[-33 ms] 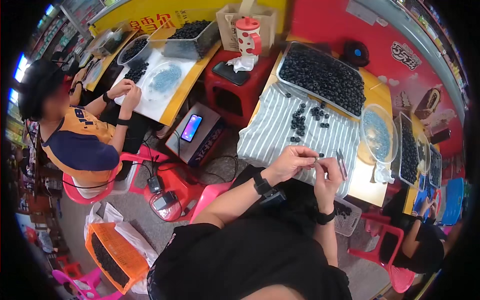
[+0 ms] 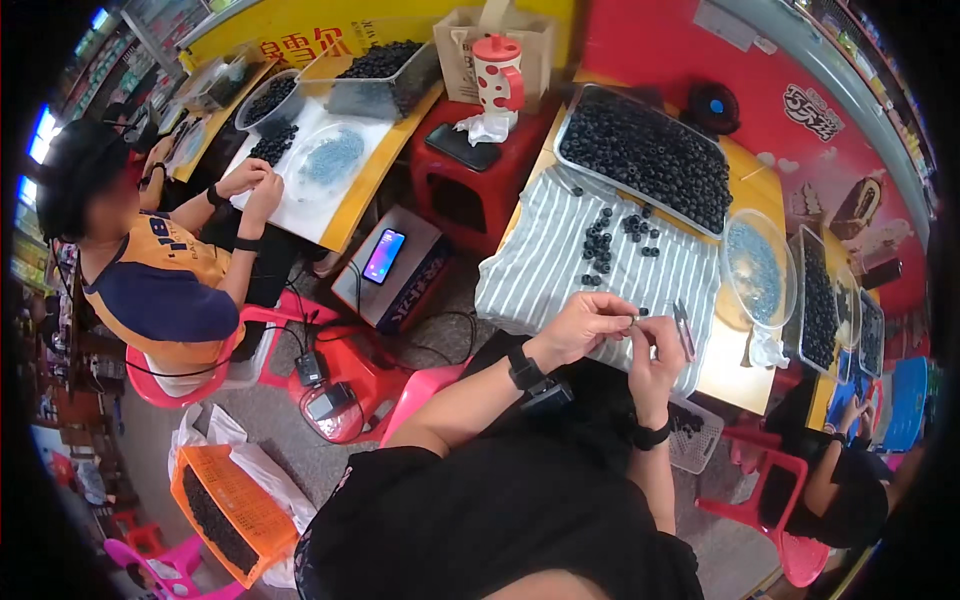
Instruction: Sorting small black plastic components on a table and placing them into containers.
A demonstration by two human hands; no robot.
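Observation:
My left hand and my right hand meet over the near edge of a striped cloth. Thumbs and fingers of both are pinched together at one spot; whatever tiny thing they hold is too small to make out. A single small black round piece lies just beyond my fingertips. Beside my right hand rests a pair of tweezers. Farther up the cloth are loose black ring-like pieces in two loose groups. A big clear tray heaped with the same pieces stands behind them.
Right of the cloth sits a round clear dish of small pale-blue bits, with crumpled tissue below it. A red stool holds a phone and a spotted cup. A co-worker sits at the left table. An orange crate stands on the floor.

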